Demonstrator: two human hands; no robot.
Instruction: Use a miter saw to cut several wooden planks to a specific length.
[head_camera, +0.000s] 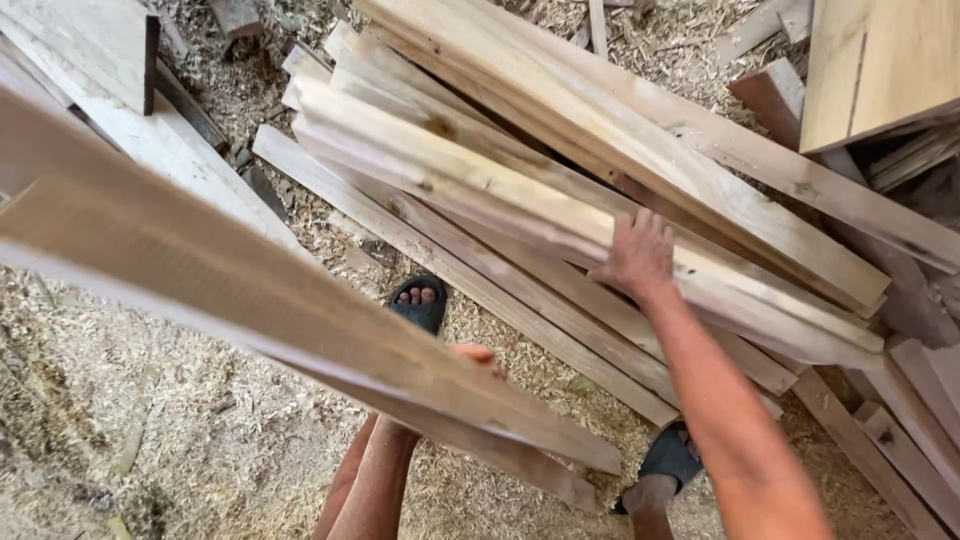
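The left hand (478, 356) is mostly hidden beneath a long wooden plank (250, 290), with only a bit of thumb or finger showing over its upper edge; it seems to be gripping the board from below, though how far the fingers curl round cannot be told. That plank runs from the upper left across the view, blurred near the camera, with a second board edge just under it. The right hand (636, 258) lies palm down on a pale plank (480, 185) at the top of a loose stack (700, 200), its fingers spread and flat against the wood rather than closed on anything. The stack lies slantwise on a floor covered in sawdust (130, 430), and two feet in dark sandals (420, 300) stand beside it. These boards look stiff, rough-sawn and fairly light for their length, but long enough to tip if held at one end; a hold nearer the middle, round the narrow edges, would likely balance better, and splinters seem a risk.
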